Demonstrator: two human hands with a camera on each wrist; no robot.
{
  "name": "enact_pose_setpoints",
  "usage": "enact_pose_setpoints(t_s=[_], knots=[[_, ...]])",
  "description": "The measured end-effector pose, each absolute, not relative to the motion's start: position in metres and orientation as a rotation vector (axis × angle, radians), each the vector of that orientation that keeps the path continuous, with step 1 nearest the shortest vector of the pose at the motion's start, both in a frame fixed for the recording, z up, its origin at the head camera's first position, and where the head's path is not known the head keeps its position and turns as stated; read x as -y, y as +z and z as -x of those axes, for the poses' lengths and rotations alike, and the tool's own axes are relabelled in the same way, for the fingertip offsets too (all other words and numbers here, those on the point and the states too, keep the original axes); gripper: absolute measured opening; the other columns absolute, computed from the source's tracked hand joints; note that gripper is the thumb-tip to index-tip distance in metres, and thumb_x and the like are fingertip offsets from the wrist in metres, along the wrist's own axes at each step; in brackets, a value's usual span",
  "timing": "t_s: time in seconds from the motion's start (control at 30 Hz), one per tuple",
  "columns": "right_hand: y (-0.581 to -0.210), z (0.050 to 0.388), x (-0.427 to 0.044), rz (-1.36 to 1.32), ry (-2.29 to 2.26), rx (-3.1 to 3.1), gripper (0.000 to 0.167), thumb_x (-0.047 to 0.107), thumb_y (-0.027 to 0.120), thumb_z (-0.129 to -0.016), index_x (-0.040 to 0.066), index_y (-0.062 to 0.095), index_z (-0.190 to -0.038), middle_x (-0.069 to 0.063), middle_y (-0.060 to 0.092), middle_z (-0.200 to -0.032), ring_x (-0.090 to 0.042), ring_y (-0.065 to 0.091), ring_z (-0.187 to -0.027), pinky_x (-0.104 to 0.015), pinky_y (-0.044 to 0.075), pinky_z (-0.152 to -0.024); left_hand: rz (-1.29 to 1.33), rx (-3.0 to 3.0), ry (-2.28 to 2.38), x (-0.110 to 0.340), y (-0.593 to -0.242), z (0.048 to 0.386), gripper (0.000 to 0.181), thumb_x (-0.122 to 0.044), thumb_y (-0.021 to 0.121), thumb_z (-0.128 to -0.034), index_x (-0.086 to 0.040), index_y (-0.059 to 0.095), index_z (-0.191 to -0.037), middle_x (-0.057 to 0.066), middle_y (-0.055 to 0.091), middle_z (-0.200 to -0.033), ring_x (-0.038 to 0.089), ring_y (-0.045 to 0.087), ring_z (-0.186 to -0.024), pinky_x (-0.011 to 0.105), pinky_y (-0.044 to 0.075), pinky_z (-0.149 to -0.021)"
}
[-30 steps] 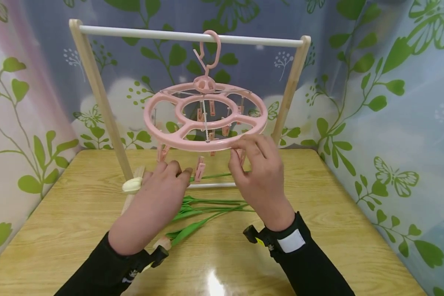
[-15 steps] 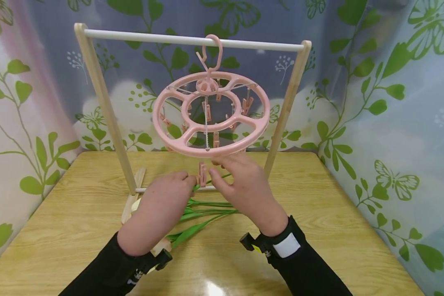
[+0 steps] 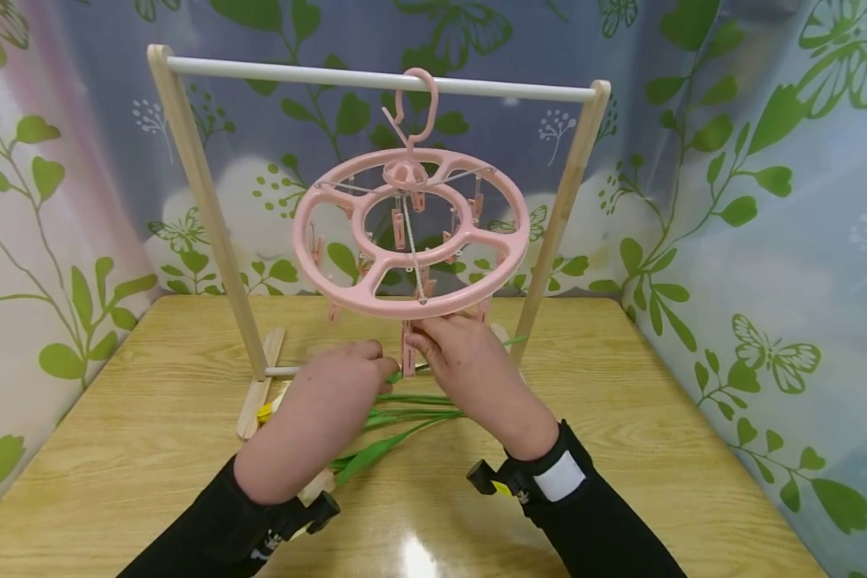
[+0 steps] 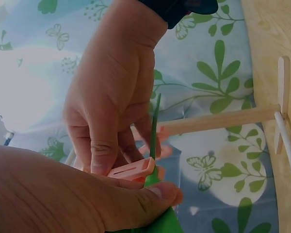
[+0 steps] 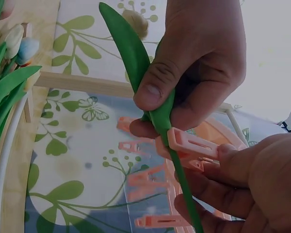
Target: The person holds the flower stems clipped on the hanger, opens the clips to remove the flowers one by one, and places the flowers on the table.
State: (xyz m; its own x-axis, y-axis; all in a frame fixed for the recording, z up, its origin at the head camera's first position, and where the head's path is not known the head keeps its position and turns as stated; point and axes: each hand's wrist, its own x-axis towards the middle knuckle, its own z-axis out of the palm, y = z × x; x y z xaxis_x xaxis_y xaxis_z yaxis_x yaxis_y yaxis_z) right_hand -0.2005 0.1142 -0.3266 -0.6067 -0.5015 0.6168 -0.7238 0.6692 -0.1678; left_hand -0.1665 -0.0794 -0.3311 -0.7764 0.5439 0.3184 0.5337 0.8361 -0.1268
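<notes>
My left hand (image 3: 325, 405) pinches the green leaves and stem of an artificial tulip (image 5: 157, 119) between thumb and fingers. A cream flower head (image 5: 136, 24) shows blurred behind its leaf in the right wrist view. My right hand (image 3: 473, 373) holds a pink clothespin (image 5: 196, 143) that hangs from a round pink hanger (image 3: 376, 305). In the right wrist view, the thumb presses the clothespin's end, and its tip meets the stem just below the left hand. The left wrist view also shows the clothespin (image 4: 133, 169) against the stem. Whether it grips the stem I cannot tell.
The hanger hooks over a white rod (image 3: 296, 74) on a wooden stand (image 3: 202, 201). Several pink clothespins (image 3: 399, 229) dangle from its rings. More tulips (image 3: 419, 413) lie on the wooden table (image 3: 621, 449) under it. Patterned curtains (image 3: 759, 241) stand behind and at the sides.
My right hand has moved from the hanger's rim down and left to a clothespin. The tulip has come lower with my left hand, its stem now at that clothespin. The hanger has tilted and swung slightly.
</notes>
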Motion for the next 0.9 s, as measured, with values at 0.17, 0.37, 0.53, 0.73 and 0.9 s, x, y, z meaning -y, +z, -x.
enact_pose_setpoints(t_s=[0.17, 0.37, 0.53, 0.73, 0.9], knots=[[-0.3293, 0.1998, -0.1127, -0.948, 0.535, 2.303, 0.022, 0.021, 0.064, -0.100, 0.013, 0.070, -0.119, 0.001, 0.072, -0.094, -0.013, 0.065, -0.079, -0.031, 0.053, -0.074, 0.827, 2.705, 0.042, 0.0770, -0.3306, 0.1655, 0.015, -0.026, 0.077, -0.0921, -0.017, 0.079, -0.105, -0.002, 0.064, -0.091, 0.014, 0.065, -0.080, 0.029, 0.057, -0.070], [-0.3314, 0.2002, -0.1102, -0.934, 0.565, 2.236, 0.017, 0.019, 0.065, -0.098, 0.011, 0.070, -0.113, 0.000, 0.071, -0.092, -0.016, 0.068, -0.083, -0.033, 0.054, -0.077, 0.816, 2.761, 0.134, 0.0765, -0.3312, 0.1644, 0.010, -0.020, 0.077, -0.0921, -0.020, 0.079, -0.102, -0.002, 0.064, -0.089, 0.014, 0.063, -0.077, 0.028, 0.055, -0.065], [-0.3294, 0.1969, -0.1125, -0.856, 0.630, 2.190, 0.013, 0.020, 0.070, -0.094, 0.013, 0.071, -0.104, 0.000, 0.072, -0.097, -0.022, 0.068, -0.104, -0.052, 0.031, -0.120, 0.915, 2.858, 0.210, 0.0757, -0.3373, 0.1613, 0.009, -0.015, 0.075, -0.0932, -0.023, 0.077, -0.091, -0.005, 0.063, -0.083, 0.012, 0.061, -0.073, 0.025, 0.049, -0.058], [-0.3261, 0.1964, -0.1126, -0.846, 0.623, 2.230, 0.013, 0.023, 0.066, -0.097, 0.014, 0.071, -0.105, 0.002, 0.069, -0.094, -0.014, 0.065, -0.092, -0.036, 0.053, -0.092, 0.896, 2.886, 0.174, 0.0788, -0.3374, 0.1629, 0.004, -0.022, 0.078, -0.0913, -0.026, 0.077, -0.091, -0.007, 0.064, -0.084, 0.011, 0.062, -0.073, 0.025, 0.048, -0.058], [-0.3245, 0.1965, -0.1109, -0.848, 0.621, 2.239, 0.015, 0.023, 0.066, -0.097, 0.013, 0.070, -0.108, 0.002, 0.068, -0.094, -0.016, 0.067, -0.092, -0.035, 0.056, -0.085, 0.858, 2.895, 0.094, 0.0830, -0.3309, 0.1656, 0.003, -0.024, 0.080, -0.0900, -0.024, 0.077, -0.093, -0.006, 0.065, -0.087, 0.013, 0.065, -0.074, 0.029, 0.053, -0.061]])
